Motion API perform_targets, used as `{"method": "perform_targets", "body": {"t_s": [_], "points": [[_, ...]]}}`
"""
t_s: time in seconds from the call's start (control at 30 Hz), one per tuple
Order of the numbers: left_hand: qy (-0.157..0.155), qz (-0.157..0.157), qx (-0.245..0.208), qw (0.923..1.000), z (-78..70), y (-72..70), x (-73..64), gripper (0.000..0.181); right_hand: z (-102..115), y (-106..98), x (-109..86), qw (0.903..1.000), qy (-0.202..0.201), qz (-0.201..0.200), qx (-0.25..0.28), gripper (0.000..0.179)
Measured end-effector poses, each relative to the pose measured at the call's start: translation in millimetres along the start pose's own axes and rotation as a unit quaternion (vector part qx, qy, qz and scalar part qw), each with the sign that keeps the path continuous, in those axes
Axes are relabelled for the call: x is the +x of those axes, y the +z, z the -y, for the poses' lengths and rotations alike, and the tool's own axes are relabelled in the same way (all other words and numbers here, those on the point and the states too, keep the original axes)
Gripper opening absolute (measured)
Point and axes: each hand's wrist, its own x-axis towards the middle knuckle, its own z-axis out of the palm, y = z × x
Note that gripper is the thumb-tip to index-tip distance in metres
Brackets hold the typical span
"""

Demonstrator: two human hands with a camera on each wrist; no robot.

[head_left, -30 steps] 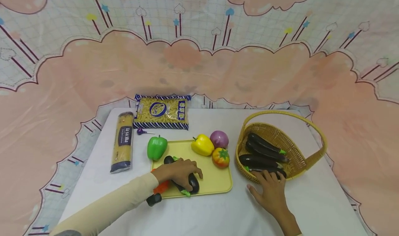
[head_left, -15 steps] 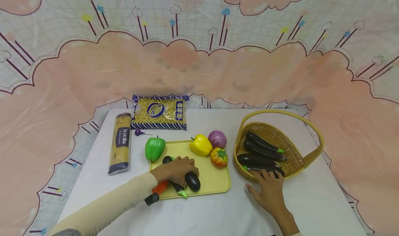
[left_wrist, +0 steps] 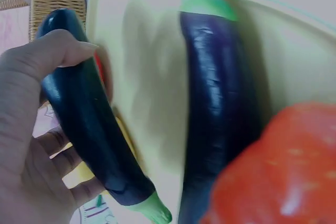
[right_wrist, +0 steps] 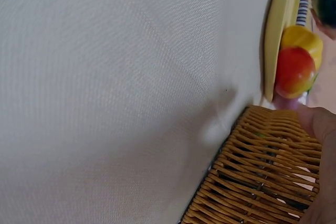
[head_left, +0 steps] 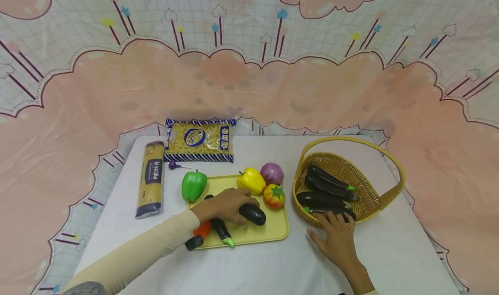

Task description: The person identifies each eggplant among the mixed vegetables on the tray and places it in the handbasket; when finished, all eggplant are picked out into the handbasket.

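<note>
My left hand point(head_left: 230, 205) grips a dark eggplant point(left_wrist: 94, 114) above the yellow tray point(head_left: 273, 233), thumb on one side and fingers on the other. In the left wrist view its green stem end points down to the right. A second eggplant point(head_left: 222, 231) lies on the tray beside a red-orange vegetable point(left_wrist: 289, 166), partly hidden by my arm in the head view. At the right, my right hand point(head_left: 338, 239) holds the near rim of the wicker basket point(right_wrist: 257, 166), fingers bent over it. Several eggplants point(head_left: 325, 199) lie in the basket.
A yellow pepper point(head_left: 251, 181), a purple onion point(head_left: 271, 173) and a tomato point(head_left: 274, 197) sit at the tray's far right corner. A green pepper point(head_left: 194, 186) is at its left. Two pasta packs point(head_left: 199, 141) and a lollipop point(head_left: 174, 165) lie farther back. The basket's tall handle point(head_left: 397, 169) arches upward.
My left hand has taken hold of an eggplant and moved it up and to the right, away from the other eggplant on the tray. My right hand stays at the basket rim.
</note>
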Motion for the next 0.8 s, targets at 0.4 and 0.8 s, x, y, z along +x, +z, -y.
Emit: {"method": "perform_targets", "body": {"t_s": [0.4,0.8], "points": [[0.038,-0.06,0.007,0.9974,-22.8,-20.1,30.9,0.054,-3.3,-0.5,-0.8,1.0,-0.004,-0.008,-0.004,0.047],[0.063,-0.093,-0.009,0.9936,-48.2,-36.3,70.8,0.05,-2.4,2.9,-2.7,1.0,0.003,-0.005,0.006,0.05]]}}
